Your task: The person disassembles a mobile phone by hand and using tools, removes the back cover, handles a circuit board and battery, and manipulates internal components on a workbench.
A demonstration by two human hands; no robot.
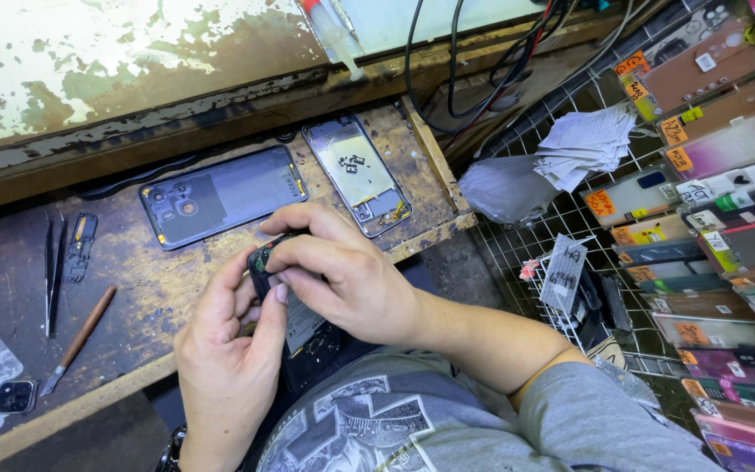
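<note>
An opened black phone body (303, 325) stands tilted at the near edge of the worn wooden bench (141, 271), held by both hands. My left hand (225, 350) cradles it from the left and below. My right hand (342, 275) comes over the top, fingers pinching its upper end, where a small green circuit part (263, 254) shows. A dark blue phone back cover (220, 194) lies flat on the bench just beyond my hands. To its right rests a bare phone frame (358, 173) with a pale inner plate.
Black tweezers (52, 273) and a wooden-handled blade tool (80, 339) lie at the left, with a camera bezel piece (15, 396) at the near left corner. Cables (474, 79) hang at the back. A wire rack of phone cases (718, 218) fills the right side.
</note>
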